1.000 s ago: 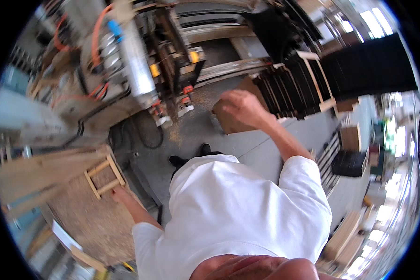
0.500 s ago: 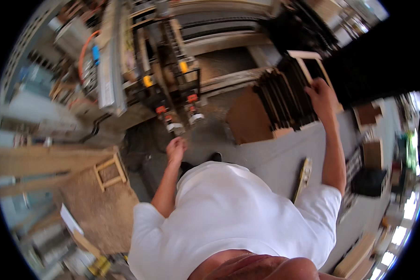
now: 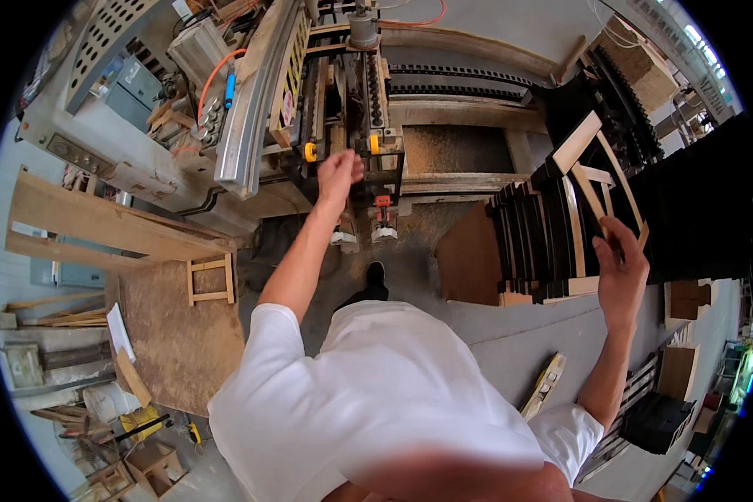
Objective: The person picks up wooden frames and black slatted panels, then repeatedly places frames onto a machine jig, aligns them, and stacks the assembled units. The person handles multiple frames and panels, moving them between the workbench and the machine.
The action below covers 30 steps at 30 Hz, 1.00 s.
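Observation:
My right hand (image 3: 623, 266) is closed on the near end of a pale wooden frame (image 3: 592, 189). The frame is tilted and has a broad light rail (image 3: 577, 142) at its far end. Under and beside it stands a stack of dark-edged frames (image 3: 531, 238). My left hand (image 3: 340, 179) is over the front of a machine, between two yellow knobs (image 3: 310, 151). Its fingers are loosely bent and a little apart, and nothing shows in them. Below that hand are red-and-white clamp parts (image 3: 384, 219) of the machine.
To the left, a small wooden frame (image 3: 212, 279) lies on a worn board table (image 3: 176, 351). A yellow spirit level (image 3: 545, 385) lies on the grey floor at right. An aluminium beam (image 3: 255, 117) juts from the machine. Sawdust lies around its base.
My left hand has moved forward and up over the machine, near the yellow knobs. The wooden frame in my right hand has tilted, and that hand sits lower in the view.

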Each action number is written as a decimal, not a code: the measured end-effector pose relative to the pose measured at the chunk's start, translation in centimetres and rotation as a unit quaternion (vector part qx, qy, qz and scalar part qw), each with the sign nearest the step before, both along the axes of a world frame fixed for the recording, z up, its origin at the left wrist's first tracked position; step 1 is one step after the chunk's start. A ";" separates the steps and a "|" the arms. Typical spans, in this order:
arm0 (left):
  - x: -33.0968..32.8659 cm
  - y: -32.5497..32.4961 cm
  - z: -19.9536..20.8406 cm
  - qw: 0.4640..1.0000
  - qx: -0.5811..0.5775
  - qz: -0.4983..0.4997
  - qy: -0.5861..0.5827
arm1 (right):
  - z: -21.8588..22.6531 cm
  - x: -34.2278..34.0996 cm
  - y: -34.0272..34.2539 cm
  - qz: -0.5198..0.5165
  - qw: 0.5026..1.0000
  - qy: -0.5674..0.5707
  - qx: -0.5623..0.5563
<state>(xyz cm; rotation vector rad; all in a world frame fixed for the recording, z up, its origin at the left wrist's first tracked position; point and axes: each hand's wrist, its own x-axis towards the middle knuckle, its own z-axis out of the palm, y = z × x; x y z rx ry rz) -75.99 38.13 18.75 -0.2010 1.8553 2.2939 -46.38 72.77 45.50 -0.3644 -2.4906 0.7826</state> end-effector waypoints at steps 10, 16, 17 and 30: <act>-25.5 4.8 0.5 0.989 0.031 0.125 -0.068 | 1.1 -3.2 -0.8 0.009 0.995 -0.031 0.091; -39.3 4.7 -3.9 0.971 0.051 0.193 -0.131 | 3.4 -9.0 -2.6 0.022 0.986 -0.081 0.143; -40.5 5.2 -4.0 0.970 0.066 0.191 -0.135 | 3.7 -10.1 -3.1 0.027 0.984 -0.088 0.152; -35.3 6.7 -1.0 0.926 0.200 0.283 -0.148 | 1.1 -29.8 -7.0 0.274 0.933 -0.117 0.203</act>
